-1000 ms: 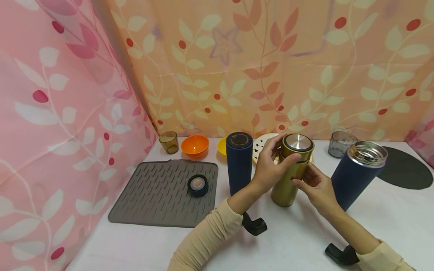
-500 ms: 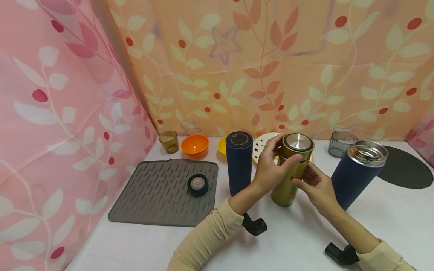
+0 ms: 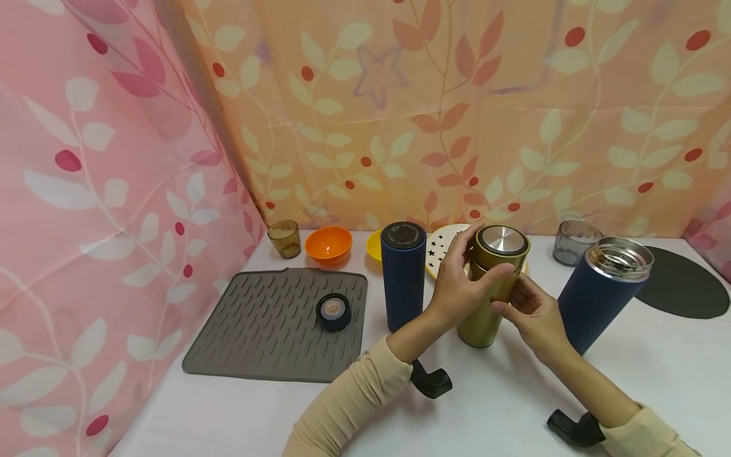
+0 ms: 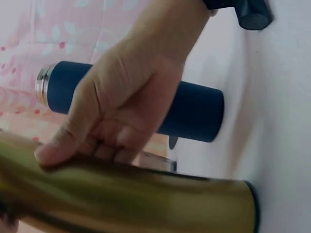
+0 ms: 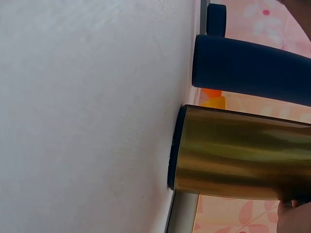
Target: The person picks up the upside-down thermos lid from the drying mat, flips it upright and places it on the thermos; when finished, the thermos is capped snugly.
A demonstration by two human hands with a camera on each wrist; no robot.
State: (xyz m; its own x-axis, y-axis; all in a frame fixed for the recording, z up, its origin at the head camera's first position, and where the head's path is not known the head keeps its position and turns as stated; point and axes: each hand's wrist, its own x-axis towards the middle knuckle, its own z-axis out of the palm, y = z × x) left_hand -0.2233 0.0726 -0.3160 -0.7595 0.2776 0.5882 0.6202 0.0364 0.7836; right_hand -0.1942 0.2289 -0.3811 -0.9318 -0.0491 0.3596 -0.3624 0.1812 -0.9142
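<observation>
An upright gold thermos flask (image 3: 481,327) with a steel-topped lid (image 3: 502,240) stands on the white table, its base touching the surface in the right wrist view. My left hand (image 3: 459,287) grips it around the neck and lid, thumb across the front. Lower down, my right hand (image 3: 535,317) holds the body between thumb and fingers; its far fingers are hidden behind the flask. In the left wrist view the right thumb (image 4: 53,153) presses the gold side. A navy flask (image 3: 403,285) with a black disc top stands left, and a lidless navy flask (image 3: 596,298) stands right.
A navy cap (image 3: 334,312) lies on the grey ridged mat (image 3: 257,330) at left. Along the back are an amber glass (image 3: 284,240), orange bowl (image 3: 328,246), yellow bowl (image 3: 374,246), star-patterned plate (image 3: 436,244) and grey glass (image 3: 575,244). A dark round mat (image 3: 685,285) lies right.
My left hand has turned very slightly around the lid, its thumb shifting a little to the right. The right hand and the other things stay in place.
</observation>
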